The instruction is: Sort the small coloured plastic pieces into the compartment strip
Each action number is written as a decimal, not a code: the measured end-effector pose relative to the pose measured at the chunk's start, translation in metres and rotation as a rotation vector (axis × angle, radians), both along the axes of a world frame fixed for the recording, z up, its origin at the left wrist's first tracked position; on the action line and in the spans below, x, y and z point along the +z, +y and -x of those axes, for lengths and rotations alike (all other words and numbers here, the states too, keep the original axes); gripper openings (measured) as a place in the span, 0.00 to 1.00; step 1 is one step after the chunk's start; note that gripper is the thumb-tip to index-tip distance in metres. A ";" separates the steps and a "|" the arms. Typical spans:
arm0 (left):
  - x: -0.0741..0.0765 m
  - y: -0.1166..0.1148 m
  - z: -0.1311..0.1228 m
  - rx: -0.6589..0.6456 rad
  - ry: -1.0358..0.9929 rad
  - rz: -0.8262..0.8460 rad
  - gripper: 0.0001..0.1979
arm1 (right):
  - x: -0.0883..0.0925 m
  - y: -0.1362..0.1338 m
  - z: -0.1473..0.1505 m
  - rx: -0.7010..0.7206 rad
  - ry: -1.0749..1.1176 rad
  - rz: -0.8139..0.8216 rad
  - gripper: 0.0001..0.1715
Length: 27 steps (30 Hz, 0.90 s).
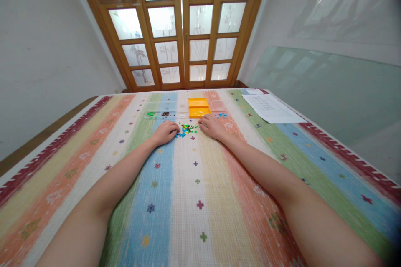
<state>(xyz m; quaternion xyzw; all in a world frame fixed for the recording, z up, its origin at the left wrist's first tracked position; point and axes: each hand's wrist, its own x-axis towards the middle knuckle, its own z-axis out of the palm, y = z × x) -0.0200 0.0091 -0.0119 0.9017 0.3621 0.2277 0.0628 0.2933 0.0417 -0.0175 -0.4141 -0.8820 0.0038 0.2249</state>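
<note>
A loose pile of small blue, green, yellow and brown pieces (188, 129) lies on the striped cloth between my hands. My left hand (166, 132) rests at the pile's left edge, fingers curled and thumb drawn in. Whatever may be between those fingertips is too small to see. On the pile's right side, my right hand (211, 127) rests with bent fingers close together, just in front of an open orange box (199, 103). Its fingertips show no piece that I can make out. Some small pale pieces appear to lie in the box's near half.
Clear boxes stand beside the orange one, holding green pieces (152, 114), brown pieces (166, 114) and, to the right, blue pieces (222, 115). White paper sheets (271, 108) lie at the back right. Past the table's far edge are wooden glazed doors (184, 41).
</note>
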 end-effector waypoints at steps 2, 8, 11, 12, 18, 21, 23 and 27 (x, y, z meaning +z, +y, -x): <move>0.000 0.000 0.000 0.002 -0.004 0.000 0.13 | 0.000 0.000 0.000 -0.002 -0.005 -0.001 0.15; -0.001 -0.001 -0.001 0.002 -0.008 -0.006 0.13 | -0.001 0.001 0.000 0.000 -0.001 -0.011 0.15; -0.001 -0.001 0.000 0.001 -0.006 -0.008 0.12 | -0.002 0.003 0.000 -0.002 -0.008 -0.005 0.15; -0.002 0.000 0.000 0.000 -0.005 -0.008 0.12 | -0.003 0.003 0.000 -0.001 -0.012 -0.001 0.15; -0.002 0.000 0.001 -0.006 -0.008 -0.007 0.12 | -0.003 0.003 0.000 0.005 -0.021 -0.006 0.16; -0.001 0.000 0.001 0.003 -0.011 -0.007 0.12 | -0.002 0.003 -0.001 0.003 -0.022 0.004 0.16; 0.000 0.000 0.001 0.004 -0.009 -0.006 0.13 | -0.002 0.002 -0.001 0.003 -0.020 0.008 0.16; 0.000 0.001 0.002 0.001 -0.017 -0.013 0.14 | -0.002 0.003 -0.001 0.003 -0.018 0.010 0.16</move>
